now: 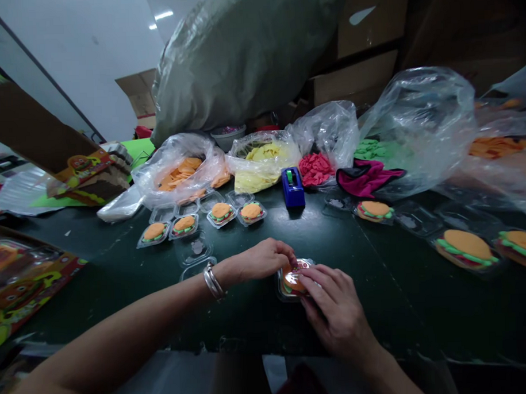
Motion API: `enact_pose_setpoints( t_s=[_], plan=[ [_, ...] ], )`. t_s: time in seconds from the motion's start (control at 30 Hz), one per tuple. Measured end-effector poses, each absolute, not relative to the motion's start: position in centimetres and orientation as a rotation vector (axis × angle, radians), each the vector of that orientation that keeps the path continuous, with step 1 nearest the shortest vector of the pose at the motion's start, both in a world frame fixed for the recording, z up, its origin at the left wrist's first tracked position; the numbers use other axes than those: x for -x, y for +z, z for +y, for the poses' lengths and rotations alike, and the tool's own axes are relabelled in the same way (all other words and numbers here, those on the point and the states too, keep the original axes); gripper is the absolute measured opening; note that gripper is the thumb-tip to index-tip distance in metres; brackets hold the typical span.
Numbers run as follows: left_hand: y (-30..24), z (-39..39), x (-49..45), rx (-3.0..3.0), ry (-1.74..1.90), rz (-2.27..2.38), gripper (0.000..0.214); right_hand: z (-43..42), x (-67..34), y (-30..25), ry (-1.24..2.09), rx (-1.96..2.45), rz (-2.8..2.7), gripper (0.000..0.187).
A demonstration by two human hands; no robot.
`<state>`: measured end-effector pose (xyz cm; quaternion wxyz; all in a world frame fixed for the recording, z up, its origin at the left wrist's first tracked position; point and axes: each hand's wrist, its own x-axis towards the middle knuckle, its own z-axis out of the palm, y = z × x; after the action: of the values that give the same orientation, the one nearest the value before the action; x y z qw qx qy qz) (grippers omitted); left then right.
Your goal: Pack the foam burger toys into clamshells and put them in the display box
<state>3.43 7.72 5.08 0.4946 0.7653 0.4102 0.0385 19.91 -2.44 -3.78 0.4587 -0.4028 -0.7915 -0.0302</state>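
A clear plastic clamshell box (283,293) sits closed on the dark green table (233,319), with a toy burger (292,281) visible through its lid. My left hand (263,259), a silver bangle at its wrist, has its fingers curled and pinched together at the lid's upper left; what they pinch, if anything, is hidden. From the right side my right hand (338,303) grips the box, fingertips on the lid and thumb by the near edge. Beyond the box stands a blue tape dispenser (293,188).
Open clamshells holding toy burgers (185,224) lie at left and more burgers (465,248) at right. Plastic bags of orange (180,172), yellow (264,152), red (316,167) and green pieces line the back. A printed display box (28,285) stands left; a magenta cloth (368,178) lies behind.
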Motion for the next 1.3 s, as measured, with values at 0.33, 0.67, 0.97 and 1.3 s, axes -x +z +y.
enact_pose_setpoints(
  t_s=[0.33,0.67,0.97,1.3],
  plan=[
    [2.8,7.5,-3.2,-1.764,0.206,1.118,0.030,-2.5,-19.8,-4.5,-0.136,0.987,-1.999,0.036],
    [2.7,7.7,-3.1,-1.832,0.177,1.056,0.023,-2.2,-20.1,-5.2,0.068,1.066,-1.857,0.039],
    [2.0,7.0,-2.9,-1.908,0.258,1.099,0.024,-2.1,-20.2,-5.2,-0.078,1.024,-1.978,0.033],
    [1.0,6.5,-2.8,-1.899,0.337,1.074,0.039,-2.4,-20.5,-6.3,0.011,1.107,-1.918,0.035]
  ],
)
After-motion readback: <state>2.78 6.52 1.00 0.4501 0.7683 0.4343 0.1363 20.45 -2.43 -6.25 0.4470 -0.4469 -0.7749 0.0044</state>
